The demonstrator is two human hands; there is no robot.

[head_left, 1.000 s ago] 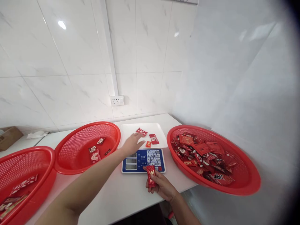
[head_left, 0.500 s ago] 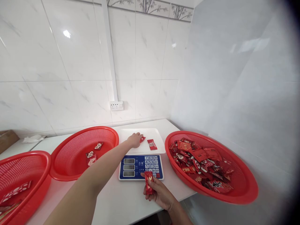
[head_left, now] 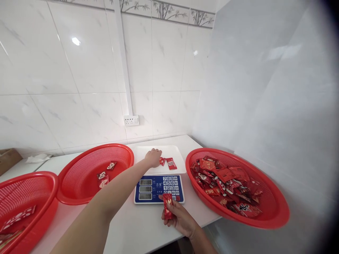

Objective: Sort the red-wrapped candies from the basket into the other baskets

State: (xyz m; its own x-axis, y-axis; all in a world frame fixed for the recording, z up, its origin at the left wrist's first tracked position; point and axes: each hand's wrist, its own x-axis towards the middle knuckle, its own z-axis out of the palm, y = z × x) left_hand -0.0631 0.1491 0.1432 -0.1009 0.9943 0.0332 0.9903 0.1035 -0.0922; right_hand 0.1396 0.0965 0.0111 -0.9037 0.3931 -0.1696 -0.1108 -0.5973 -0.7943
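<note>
My right hand point(head_left: 180, 218), in front of the scale, is closed on a small red snack packet point(head_left: 167, 206) with gold print, held upright between thumb and fingers. My left hand point(head_left: 153, 157) hovers over the white pan point(head_left: 143, 169) of a blue digital scale point(head_left: 156, 190). Its fingers look loosely bent and apart, with the tips partly hidden. Just right of it, partly behind the hand, lies a small red packet point(head_left: 162, 161). A larger red packet point(head_left: 171, 163) with a pale label rests beside that one on the pan.
To the right, a red plastic basket point(head_left: 275, 215) holds many red packets. A second red basket point(head_left: 79, 169) on the left has several packets in it. Another red basket point(head_left: 53, 183) is at the far left. A cardboard box point(head_left: 9, 160) sits behind, and a socket point(head_left: 131, 120) is on the wall.
My left hand has drawn slightly up off the small packet, which now lies closer to the larger one on the pan. My right hand has stayed in place with its packet.
</note>
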